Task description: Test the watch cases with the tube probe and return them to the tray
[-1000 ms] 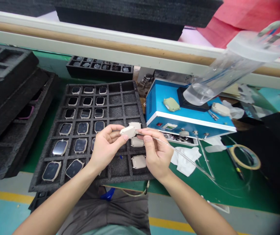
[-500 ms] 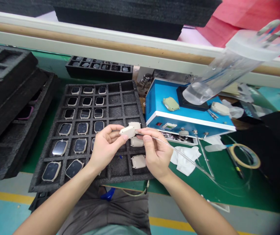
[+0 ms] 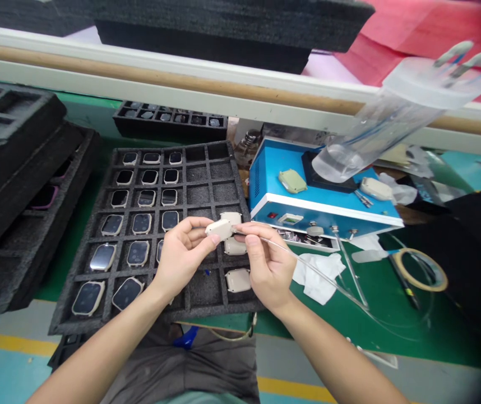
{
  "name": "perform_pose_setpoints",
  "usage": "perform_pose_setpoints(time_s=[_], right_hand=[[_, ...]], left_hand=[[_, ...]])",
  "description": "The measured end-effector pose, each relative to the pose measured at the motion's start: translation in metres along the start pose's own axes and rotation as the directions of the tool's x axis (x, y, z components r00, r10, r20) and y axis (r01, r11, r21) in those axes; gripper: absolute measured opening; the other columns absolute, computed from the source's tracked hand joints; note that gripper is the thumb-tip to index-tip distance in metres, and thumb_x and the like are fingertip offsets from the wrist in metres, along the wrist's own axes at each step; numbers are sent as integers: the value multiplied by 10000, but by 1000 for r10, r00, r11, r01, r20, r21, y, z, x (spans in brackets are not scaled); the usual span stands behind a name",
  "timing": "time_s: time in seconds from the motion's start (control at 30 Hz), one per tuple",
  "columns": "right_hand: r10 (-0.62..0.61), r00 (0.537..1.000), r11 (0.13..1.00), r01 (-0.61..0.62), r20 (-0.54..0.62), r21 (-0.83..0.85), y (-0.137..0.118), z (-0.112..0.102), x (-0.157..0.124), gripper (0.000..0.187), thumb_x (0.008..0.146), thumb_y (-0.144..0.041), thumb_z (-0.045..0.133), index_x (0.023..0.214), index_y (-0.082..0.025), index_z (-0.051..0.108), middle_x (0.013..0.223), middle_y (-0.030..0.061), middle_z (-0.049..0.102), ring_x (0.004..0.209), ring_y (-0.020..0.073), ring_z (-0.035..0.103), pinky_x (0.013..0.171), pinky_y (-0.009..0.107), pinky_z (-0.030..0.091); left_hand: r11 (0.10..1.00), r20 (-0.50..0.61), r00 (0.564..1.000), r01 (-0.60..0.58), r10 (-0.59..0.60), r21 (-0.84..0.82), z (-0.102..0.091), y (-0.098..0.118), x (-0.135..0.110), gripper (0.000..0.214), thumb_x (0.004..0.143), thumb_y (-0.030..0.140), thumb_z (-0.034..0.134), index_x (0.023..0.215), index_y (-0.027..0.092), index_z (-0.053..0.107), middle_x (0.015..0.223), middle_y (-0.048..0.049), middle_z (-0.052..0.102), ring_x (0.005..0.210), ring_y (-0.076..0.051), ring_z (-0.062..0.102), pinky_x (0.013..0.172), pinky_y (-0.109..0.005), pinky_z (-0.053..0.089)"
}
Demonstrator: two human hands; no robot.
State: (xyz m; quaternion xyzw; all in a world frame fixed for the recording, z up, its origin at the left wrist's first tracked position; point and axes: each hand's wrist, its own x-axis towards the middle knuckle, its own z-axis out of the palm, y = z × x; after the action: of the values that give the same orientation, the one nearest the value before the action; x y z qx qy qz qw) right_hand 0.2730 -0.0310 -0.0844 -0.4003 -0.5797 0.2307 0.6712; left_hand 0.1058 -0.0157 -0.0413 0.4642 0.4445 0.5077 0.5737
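Note:
My left hand [image 3: 181, 255] pinches a small beige watch case [image 3: 219, 229] above a black foam tray [image 3: 200, 193]. My right hand [image 3: 266, 266] is closed on the tip of a thin clear tube [image 3: 308, 264], which touches the case's right edge. The tube trails off to the right over the green mat. Below my hands, more beige cases [image 3: 237, 279] lie in the tray's right-hand cells. Several dark-faced watch bodies [image 3: 138, 252] fill the left-hand cells.
A blue machine box [image 3: 308, 193] stands right of the tray with two cases on top and a clear cylinder [image 3: 375, 129] over it. White cloth [image 3: 318, 275], a tape roll [image 3: 421, 269], stacked foam trays [image 3: 9, 179] at left and another tray [image 3: 171, 118] behind.
Both hands hold nearly still on the case and tube. The view has shifted slightly, nothing else moved.

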Motion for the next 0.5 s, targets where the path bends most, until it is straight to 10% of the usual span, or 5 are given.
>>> perform_pose_setpoints(time_s=[0.5], right_hand=[[-16, 999, 999, 17, -36, 29, 0, -1, 0, 173, 1047, -242, 587, 1086, -242, 756, 1077, 78, 764, 1055, 230, 737, 836, 400, 671]], left_hand=[[997, -62, 997, -48, 52, 61, 4, 3, 3, 336, 752, 302, 917, 978, 155, 717, 952, -41, 795, 833, -154, 763, 744, -231, 613]])
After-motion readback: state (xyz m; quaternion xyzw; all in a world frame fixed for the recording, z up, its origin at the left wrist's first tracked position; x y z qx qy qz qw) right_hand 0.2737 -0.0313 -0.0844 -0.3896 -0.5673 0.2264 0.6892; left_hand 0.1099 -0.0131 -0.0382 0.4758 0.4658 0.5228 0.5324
